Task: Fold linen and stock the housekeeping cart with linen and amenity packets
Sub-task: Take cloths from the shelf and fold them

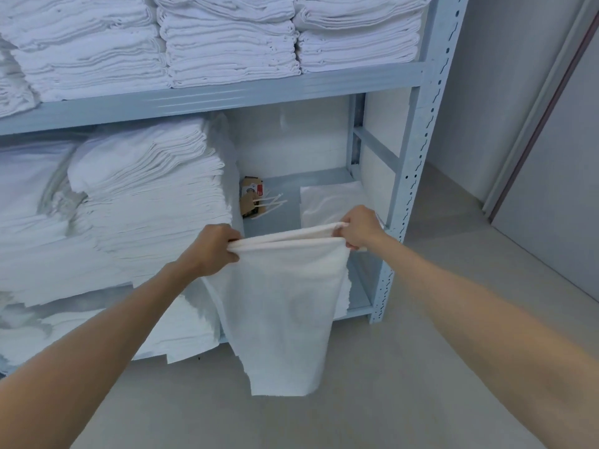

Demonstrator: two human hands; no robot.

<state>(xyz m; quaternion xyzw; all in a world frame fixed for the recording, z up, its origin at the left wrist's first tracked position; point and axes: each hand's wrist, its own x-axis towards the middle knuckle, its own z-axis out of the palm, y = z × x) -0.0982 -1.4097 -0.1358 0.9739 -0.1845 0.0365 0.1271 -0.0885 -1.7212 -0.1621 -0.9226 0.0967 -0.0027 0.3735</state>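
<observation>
white towel [285,306], doubled over, hanging limp

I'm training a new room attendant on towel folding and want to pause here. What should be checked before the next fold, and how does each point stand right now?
1. Left hand grips the towel at its top corner: ok.
2. Right hand grips the other top corner: ok.
3. Top edge stretched level between the hands: ok, only a slight sag.
4. Towel hangs clear of the floor: ok, the lower edge looks raised.
5. Lower corners aligned: not ok, the bottom edge looks uneven.
6. Free shelf space for the folded piece: ok, a bare patch shows beside the small packets.
</observation>
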